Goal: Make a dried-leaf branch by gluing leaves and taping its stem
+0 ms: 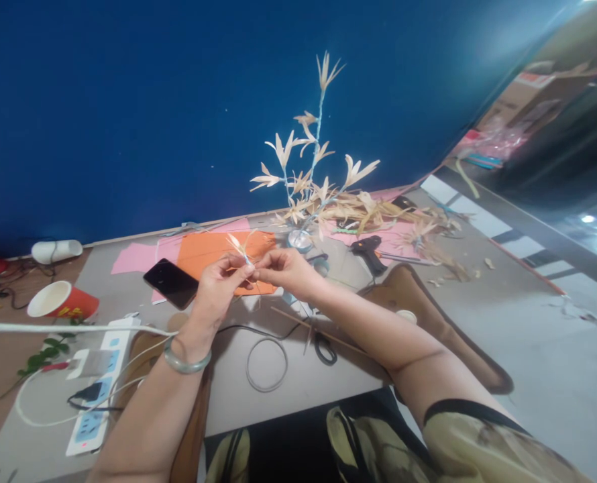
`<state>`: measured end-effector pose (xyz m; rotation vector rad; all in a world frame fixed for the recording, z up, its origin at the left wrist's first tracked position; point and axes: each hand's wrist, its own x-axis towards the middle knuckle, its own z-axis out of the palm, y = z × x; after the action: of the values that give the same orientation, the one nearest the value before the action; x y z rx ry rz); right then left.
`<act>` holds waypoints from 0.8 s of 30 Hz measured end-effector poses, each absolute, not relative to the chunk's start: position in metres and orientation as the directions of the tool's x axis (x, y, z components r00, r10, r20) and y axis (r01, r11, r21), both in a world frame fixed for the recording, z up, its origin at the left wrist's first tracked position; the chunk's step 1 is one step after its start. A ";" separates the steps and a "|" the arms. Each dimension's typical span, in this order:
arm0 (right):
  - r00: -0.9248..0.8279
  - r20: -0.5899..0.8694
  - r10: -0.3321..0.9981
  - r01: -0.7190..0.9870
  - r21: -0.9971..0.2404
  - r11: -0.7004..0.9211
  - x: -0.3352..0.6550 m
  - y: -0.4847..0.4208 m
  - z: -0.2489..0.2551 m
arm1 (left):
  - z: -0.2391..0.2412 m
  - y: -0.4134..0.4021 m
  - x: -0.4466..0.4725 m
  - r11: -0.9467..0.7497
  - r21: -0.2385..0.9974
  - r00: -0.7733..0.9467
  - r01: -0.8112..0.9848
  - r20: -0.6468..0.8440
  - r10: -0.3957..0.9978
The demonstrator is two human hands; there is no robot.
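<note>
My left hand (221, 285) and my right hand (285, 267) meet above the grey table (303, 382), both pinched on a small sprig of pale dried leaves (239, 247) on a thin stem. The sprig sticks up from between my fingertips. Behind it stands a tall handmade branch of the same pale leaves (314, 168) wrapped in light blue, set in a small round base (299, 239). A green bangle (185, 362) circles my left wrist.
A black phone (170, 282) lies on orange paper (212, 251) and pink paper (135, 258). A black glue gun (367, 251), scissors (323, 347), a wire ring (267, 364), a power strip (97, 386), a tipped red cup (62, 302) and loose dried leaves (419, 228) lie around. The blue wall (127, 100) is behind.
</note>
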<state>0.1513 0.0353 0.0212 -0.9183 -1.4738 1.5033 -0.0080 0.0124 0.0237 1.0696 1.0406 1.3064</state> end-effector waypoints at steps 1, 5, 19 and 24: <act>-0.393 0.042 0.918 -0.063 -0.998 0.019 0.151 0.035 0.021 | 0.024 0.012 -0.007 -0.013 0.979 -0.002 -0.205 0.013 1.000; -0.406 0.007 0.914 -0.059 -0.998 -0.019 0.152 0.034 0.024 | 0.025 0.011 -0.007 0.028 0.969 -0.002 -0.246 -0.029 1.000; -0.352 0.087 0.932 -0.032 -0.996 0.081 0.152 0.034 0.024 | 0.025 0.014 -0.012 0.133 0.946 0.109 -0.295 -0.104 0.989; -0.345 0.114 0.932 -0.003 -0.993 0.120 0.150 0.033 0.021 | 0.021 0.015 -0.011 0.024 0.966 0.050 -0.257 -0.012 0.999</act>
<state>0.1501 0.0327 0.0208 -0.9457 -1.5303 1.3590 -0.0107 0.0150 0.0214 1.0253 0.9906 1.2730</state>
